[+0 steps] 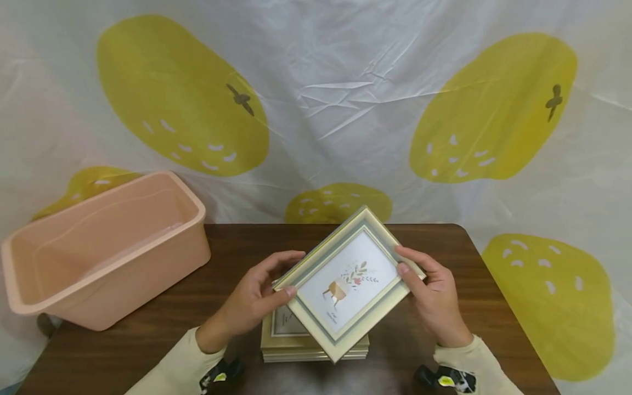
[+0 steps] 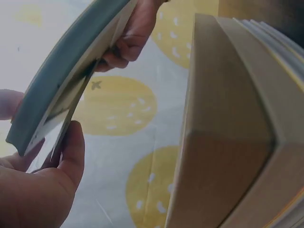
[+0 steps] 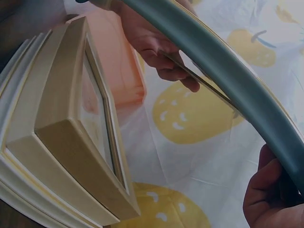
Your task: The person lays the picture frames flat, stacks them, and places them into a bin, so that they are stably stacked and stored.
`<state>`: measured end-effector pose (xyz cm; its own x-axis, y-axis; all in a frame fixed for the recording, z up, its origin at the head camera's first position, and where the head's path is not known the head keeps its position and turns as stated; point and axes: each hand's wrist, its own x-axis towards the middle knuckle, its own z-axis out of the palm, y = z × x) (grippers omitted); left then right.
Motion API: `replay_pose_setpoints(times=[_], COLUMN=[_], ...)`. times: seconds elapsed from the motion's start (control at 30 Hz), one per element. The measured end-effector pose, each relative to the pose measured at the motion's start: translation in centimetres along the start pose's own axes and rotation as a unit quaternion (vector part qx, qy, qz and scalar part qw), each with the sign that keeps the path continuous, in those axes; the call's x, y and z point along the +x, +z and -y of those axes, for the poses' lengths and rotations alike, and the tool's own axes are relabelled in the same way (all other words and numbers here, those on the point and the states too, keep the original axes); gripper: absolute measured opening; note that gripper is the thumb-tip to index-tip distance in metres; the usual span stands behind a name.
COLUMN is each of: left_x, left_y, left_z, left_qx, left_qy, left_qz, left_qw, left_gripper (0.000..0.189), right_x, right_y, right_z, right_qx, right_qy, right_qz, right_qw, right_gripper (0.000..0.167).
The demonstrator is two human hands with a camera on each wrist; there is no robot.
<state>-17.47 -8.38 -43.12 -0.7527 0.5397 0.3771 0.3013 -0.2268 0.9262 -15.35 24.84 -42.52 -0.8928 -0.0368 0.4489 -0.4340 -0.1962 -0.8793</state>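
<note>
Held frame: a rectangular picture frame with a cream-and-grey moulding and a leafy print behind its front (image 1: 356, 282), raised and turned askew above the table, apart from the pile.
Left hand (image 1: 249, 299): pinches the left corner, thumb on the front moulding, fingers behind.
Right hand (image 1: 436, 296): pinches the opposite corner, thumb in front, fingers at the edge and back.
Backing: a thin flat piece stands off the rear in the wrist views, perhaps a stand; fingers there are best kept from bending it.
Pile: a stack of gold- and cream-edged rectangular frames (image 1: 291, 345), below the held one; its lower corner should stay clear of them.
Handling: steady, even pressure on the moulding, thumbs off the print, would suit this hold.
Table: dark brown wood-grain top (image 1: 237, 241).
Bin: pale pink rectangular plastic tub (image 1: 153, 282), left of the pile.
</note>
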Motion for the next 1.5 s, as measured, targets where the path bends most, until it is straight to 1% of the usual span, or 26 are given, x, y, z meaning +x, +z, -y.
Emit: replay_pose_setpoints(times=[0.1,0.27,0.43,0.53,0.6,0.7,0.83,0.93,1.03,1.13,1.23,1.33,1.4,1.5], left_x=[-0.6,-1.5,-2.1,-2.5,-2.7,-2.9,-3.1,-3.3,-3.2,-3.2,-3.2,-3.3,-3.3,-3.4], left_y=[0.3,1.2,2.3,2.7,3.0,3.3,3.7,4.1,4.2,4.0,3.7,3.4,3.1,2.7], left_z=[0.0,0.2,0.4,0.5,0.7,1.0,1.5,1.7,1.7,1.6,1.5,1.4,1.3,1.3], left_qx=[0.000,0.026,0.034,0.052,0.061,0.050,0.026,0.023,0.023,0.027,0.031,0.032,0.031,0.025], left_qy=[-0.010,-0.010,-0.001,-0.002,-0.003,-0.008,-0.024,-0.029,-0.027,-0.029,-0.035,-0.040,-0.042,-0.049], left_qz=[-0.018,-0.073,-0.125,-0.154,-0.168,-0.173,-0.168,-0.169,-0.180,-0.195,-0.206,-0.213,-0.214,-0.213], left_qw=[0.9998,0.9970,0.9915,0.9867,0.9839,0.9835,0.9852,0.9849,0.9831,0.9801,0.9774,0.9757,0.9754,0.9754], left_gripper=[0.058,0.059,0.062,0.059,0.058,0.061,0.069,0.073,0.074,0.073,0.073,0.073,0.073,0.072], right_x=[-0.1,-0.4,-0.7,-0.8,-0.9,-1.0,-1.2,-1.3,-1.5,-1.5,-1.6,-1.6,-1.6,-1.6], right_y=[0.3,0.6,1.1,1.5,1.7,2.0,2.4,2.6,2.7,2.6,2.3,1.8,1.5,1.1], right_z=[-0.3,-0.8,-1.3,-1.6,-1.8,-2.1,-2.2,-2.1,-2.1,-1.9,-1.7,-1.5,-1.5,-1.3], right_qx=[-0.001,0.014,0.037,0.040,0.038,0.036,0.037,0.036,0.032,0.020,-0.012,-0.052,-0.072,-0.093], right_qy=[0.002,0.018,0.048,0.059,0.063,0.065,0.066,0.067,0.067,0.061,0.049,0.049,0.052,0.068], right_qz=[-0.025,-0.062,-0.095,-0.111,-0.120,-0.132,-0.140,-0.141,-0.140,-0.130,-0.111,-0.075,-0.041,0.003], right_qw=[0.9997,0.9978,0.9936,0.9912,0.9901,0.9884,0.9872,0.9871,0.9874,0.9894,0.9925,0.9946,0.9952,0.9933], right_gripper=[0.035,0.033,0.034,0.034,0.034,0.034,0.034,0.033,0.032,0.033,0.037,0.043,0.047,0.049])
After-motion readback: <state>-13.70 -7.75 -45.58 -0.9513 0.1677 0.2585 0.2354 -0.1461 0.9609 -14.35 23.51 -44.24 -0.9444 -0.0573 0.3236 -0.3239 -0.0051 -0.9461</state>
